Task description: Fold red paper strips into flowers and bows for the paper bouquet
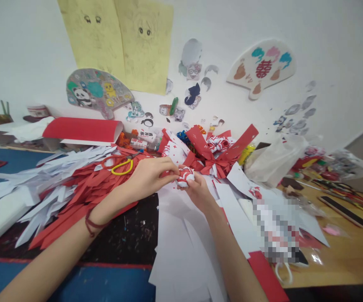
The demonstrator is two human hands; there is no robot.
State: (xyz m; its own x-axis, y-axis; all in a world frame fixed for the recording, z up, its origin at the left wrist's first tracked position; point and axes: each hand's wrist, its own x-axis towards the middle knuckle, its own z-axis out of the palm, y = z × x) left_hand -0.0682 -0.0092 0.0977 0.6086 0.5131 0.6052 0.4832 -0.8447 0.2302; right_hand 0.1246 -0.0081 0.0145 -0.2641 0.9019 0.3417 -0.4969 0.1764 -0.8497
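I find the red-and-white paper bundle (186, 176) above the far end of the white sheets (184, 239), left hand (156, 174) pinching its left edge, right hand (200, 192) gripping its right side; I would keep right support steady, left pressure light, sparing the folds

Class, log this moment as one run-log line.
left hand: touching red-and-white bundle; right hand: holding bundle; scissors: lying on red strips

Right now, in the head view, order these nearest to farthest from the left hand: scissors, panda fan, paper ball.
1. Paper ball, at the left hand's fingertips.
2. Scissors, left of that hand.
3. Panda fan, upper left, on the wall.
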